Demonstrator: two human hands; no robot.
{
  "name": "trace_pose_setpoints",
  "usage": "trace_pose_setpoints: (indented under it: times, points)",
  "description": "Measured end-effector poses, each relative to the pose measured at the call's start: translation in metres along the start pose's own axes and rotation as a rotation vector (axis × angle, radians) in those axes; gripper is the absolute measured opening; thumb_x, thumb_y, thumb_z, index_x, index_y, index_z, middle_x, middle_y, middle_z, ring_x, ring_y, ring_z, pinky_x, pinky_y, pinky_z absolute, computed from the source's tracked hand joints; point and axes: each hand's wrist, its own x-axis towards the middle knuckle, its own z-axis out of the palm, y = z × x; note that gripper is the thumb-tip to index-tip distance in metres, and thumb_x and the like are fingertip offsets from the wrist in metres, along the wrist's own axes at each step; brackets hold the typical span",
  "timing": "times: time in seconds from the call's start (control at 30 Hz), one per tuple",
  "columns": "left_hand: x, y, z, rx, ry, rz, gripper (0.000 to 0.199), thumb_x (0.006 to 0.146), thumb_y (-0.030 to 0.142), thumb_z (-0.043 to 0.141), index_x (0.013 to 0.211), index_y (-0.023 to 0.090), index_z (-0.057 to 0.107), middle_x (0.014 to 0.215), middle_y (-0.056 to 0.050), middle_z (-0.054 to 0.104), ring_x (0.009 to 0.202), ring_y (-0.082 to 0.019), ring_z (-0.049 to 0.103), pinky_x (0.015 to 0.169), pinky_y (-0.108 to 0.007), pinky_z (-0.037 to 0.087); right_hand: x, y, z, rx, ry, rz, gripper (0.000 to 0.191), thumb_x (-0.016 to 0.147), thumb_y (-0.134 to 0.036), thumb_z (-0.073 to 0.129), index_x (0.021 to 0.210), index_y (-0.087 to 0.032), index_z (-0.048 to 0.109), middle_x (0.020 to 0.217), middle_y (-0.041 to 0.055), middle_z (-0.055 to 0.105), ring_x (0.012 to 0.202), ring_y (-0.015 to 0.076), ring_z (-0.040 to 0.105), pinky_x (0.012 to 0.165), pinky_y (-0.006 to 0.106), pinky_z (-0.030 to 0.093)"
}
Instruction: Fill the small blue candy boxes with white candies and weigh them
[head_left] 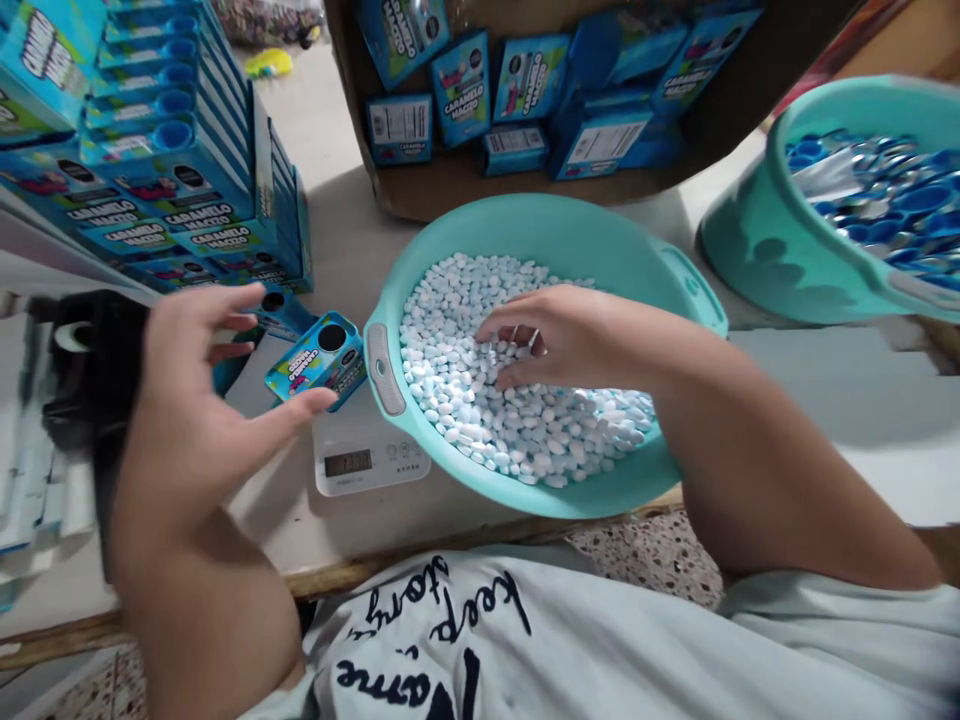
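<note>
A teal tub (450, 460) holds a mass of small white and pale blue candies (465, 400). My right hand (544, 335) reaches into it, fingers curved and apart, the tips touching the candies. Left of the tub, my left hand (217, 390) hovers with thumb and fingers spread and nothing between them. Near its thumb a small blue box (307, 365) with a dark round opening rests tilted on the white scale (375, 470), against the tub's handle. The scale's display is lit, but its digits are hard to read.
Blue boxes (195, 200) are stacked at the left. Behind the tub, a cardboard carton (420, 200) holds several more. A second teal tub (765, 240) with blue and silver pieces stands at the right. A black bag (97, 370) lies far left.
</note>
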Motion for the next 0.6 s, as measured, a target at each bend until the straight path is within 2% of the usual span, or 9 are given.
trace_pose_setpoints:
  times: [0.03, 0.1, 0.17, 0.23, 0.3, 0.43, 0.5, 0.6]
  points:
    - [0.002, -0.005, 0.004, 0.027, -0.055, -0.015, 0.088, 0.062, 0.069, 0.086, 0.136, 0.028, 0.062, 0.125, -0.008, 0.062, 0.107, -0.029, 0.065, 0.092, -0.046, 0.059, 0.000, 0.000, 0.000, -0.004, 0.010, 0.002, 0.044, 0.083, -0.044, 0.073, 0.122, -0.024, 0.073, 0.112, 0.0055, 0.073, 0.088, 0.0206, 0.066, 0.071, 0.031, 0.047]
    - [0.004, -0.011, 0.012, 0.077, -0.135, -0.029, 0.078, 0.067, 0.063, 0.084, 0.134, 0.027, 0.064, 0.118, -0.008, 0.066, 0.103, -0.031, 0.067, 0.089, -0.047, 0.060, 0.001, 0.002, 0.001, -0.008, 0.036, -0.006, 0.038, 0.084, -0.042, 0.071, 0.117, -0.023, 0.075, 0.112, 0.0054, 0.074, 0.088, 0.0200, 0.067, 0.070, 0.030, 0.048]
    - [0.003, -0.015, 0.017, 0.095, -0.143, 0.008, 0.059, 0.073, 0.051, 0.081, 0.126, 0.027, 0.069, 0.111, -0.007, 0.070, 0.098, -0.030, 0.068, 0.085, -0.046, 0.060, 0.001, 0.004, 0.002, -0.007, 0.076, -0.034, 0.033, 0.085, -0.040, 0.070, 0.113, -0.023, 0.078, 0.112, 0.0051, 0.074, 0.086, 0.0193, 0.068, 0.071, 0.031, 0.050]
    - [0.003, -0.018, 0.019, 0.090, -0.130, 0.056, 0.048, 0.076, 0.040, 0.079, 0.121, 0.025, 0.072, 0.110, -0.006, 0.072, 0.099, -0.030, 0.069, 0.087, -0.046, 0.061, 0.002, 0.005, 0.004, 0.000, 0.111, -0.060, 0.031, 0.085, -0.040, 0.069, 0.110, -0.024, 0.079, 0.112, 0.0045, 0.075, 0.084, 0.0188, 0.069, 0.071, 0.031, 0.051]
    - [0.002, -0.024, 0.019, 0.035, -0.114, 0.060, 0.053, 0.076, 0.036, 0.079, 0.127, 0.023, 0.070, 0.116, -0.007, 0.072, 0.102, -0.029, 0.069, 0.093, -0.047, 0.060, 0.002, 0.004, 0.005, 0.004, 0.140, -0.056, 0.027, 0.087, -0.038, 0.068, 0.107, -0.025, 0.081, 0.109, 0.0041, 0.076, 0.083, 0.0191, 0.070, 0.073, 0.031, 0.053]
    - [0.000, -0.038, 0.018, -0.205, -0.139, -0.071, 0.063, 0.077, 0.041, 0.082, 0.136, 0.023, 0.066, 0.127, -0.008, 0.071, 0.102, -0.026, 0.071, 0.093, -0.046, 0.063, 0.000, -0.005, 0.001, 0.003, 0.254, -0.003, 0.022, 0.091, -0.032, 0.065, 0.100, -0.024, 0.083, 0.098, 0.0046, 0.078, 0.082, 0.0215, 0.071, 0.076, 0.033, 0.054]
    - [-0.001, -0.040, 0.018, -0.293, -0.154, -0.113, 0.067, 0.075, 0.042, 0.084, 0.136, 0.023, 0.065, 0.128, -0.008, 0.070, 0.104, -0.026, 0.071, 0.096, -0.045, 0.063, -0.001, -0.012, -0.004, 0.003, 0.329, -0.026, 0.020, 0.092, -0.029, 0.066, 0.100, -0.022, 0.083, 0.096, 0.0056, 0.077, 0.079, 0.0210, 0.070, 0.075, 0.033, 0.053]
    - [-0.001, -0.037, 0.020, -0.377, -0.088, -0.060, 0.063, 0.076, 0.042, 0.085, 0.134, 0.026, 0.066, 0.127, -0.006, 0.070, 0.113, -0.026, 0.070, 0.100, -0.042, 0.062, 0.002, -0.030, -0.017, -0.051, 0.380, -0.077, 0.019, 0.094, -0.029, 0.065, 0.098, -0.021, 0.082, 0.094, 0.0068, 0.077, 0.076, 0.0200, 0.067, 0.074, 0.034, 0.050]
